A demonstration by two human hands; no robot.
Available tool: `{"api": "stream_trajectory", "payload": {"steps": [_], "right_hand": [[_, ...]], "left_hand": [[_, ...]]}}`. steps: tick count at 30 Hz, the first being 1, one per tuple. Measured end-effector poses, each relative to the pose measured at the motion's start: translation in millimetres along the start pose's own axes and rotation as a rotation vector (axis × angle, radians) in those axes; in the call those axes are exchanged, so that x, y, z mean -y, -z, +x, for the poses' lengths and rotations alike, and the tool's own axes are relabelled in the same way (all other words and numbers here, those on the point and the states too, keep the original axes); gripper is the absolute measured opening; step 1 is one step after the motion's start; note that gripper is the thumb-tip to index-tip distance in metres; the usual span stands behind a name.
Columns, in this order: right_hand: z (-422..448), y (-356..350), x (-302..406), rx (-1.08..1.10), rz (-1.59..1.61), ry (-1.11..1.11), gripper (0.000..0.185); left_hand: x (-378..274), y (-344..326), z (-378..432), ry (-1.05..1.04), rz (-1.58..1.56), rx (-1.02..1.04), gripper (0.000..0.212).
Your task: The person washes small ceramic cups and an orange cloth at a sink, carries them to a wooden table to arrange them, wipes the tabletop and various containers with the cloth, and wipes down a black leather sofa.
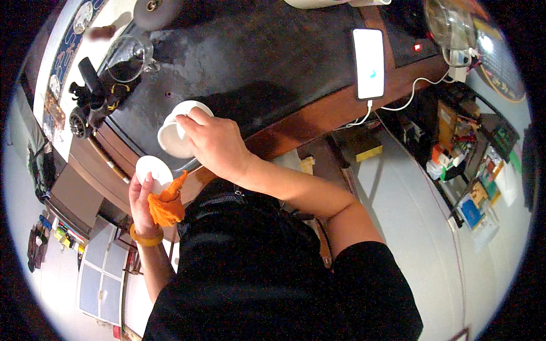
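My left hand (pixel 140 200) holds a round white lid or small saucer (pixel 154 168), with the thumb lying on its face. A crumpled orange cloth (pixel 167 206) is bunched in the same hand. My right hand (pixel 219 143) pinches the rim of a white cup (pixel 172 143) over the near edge of a dark tea tray (pixel 239 55). The cup is tilted and its pale inside shows. Another white rounded piece (pixel 194 106) shows just beyond my fingers; whether it is part of the cup, I cannot tell.
A glass pitcher (pixel 128 59) and dark figurines (pixel 96 96) stand at the tray's left. A lit phone (pixel 369 64) on a white charging cable (pixel 411 96) lies at the right. Farther right is a glass vessel (pixel 452 25). The table's wooden edge (pixel 294 128) runs before me.
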State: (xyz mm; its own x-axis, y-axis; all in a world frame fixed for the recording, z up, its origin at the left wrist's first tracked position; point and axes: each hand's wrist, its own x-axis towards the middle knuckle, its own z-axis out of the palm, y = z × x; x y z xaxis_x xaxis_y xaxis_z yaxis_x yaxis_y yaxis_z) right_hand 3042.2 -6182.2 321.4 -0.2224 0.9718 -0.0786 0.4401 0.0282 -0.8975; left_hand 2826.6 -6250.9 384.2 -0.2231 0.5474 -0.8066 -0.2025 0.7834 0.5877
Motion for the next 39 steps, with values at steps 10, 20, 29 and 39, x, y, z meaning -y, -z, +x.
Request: {"api": "stream_trajectory", "payload": {"steps": [10,20,29,39], "right_hand": [[7.9,44.0,-48.5,-0.462,0.101,-0.167,0.031],[9.1,52.1,-77.9,-0.493,-0.248,-0.189,0.036],[-35.5,12.7,47.7,0.271,0.59,-0.296,0.029],[-54.9,2.0,64.1,0.155,0.931,-0.586,0.031]], "left_hand": [[-6.8,-10.0,-20.9,-0.022,-0.021,-0.062,0.025],[4.5,4.9,-30.3,-0.052,-0.19,0.135,0.029],[-2.4,-20.8,-21.6,-0.236,-0.08,0.391,0.042],[9.1,-29.9,-9.9,-0.289,-0.172,0.464,0.04]]}}
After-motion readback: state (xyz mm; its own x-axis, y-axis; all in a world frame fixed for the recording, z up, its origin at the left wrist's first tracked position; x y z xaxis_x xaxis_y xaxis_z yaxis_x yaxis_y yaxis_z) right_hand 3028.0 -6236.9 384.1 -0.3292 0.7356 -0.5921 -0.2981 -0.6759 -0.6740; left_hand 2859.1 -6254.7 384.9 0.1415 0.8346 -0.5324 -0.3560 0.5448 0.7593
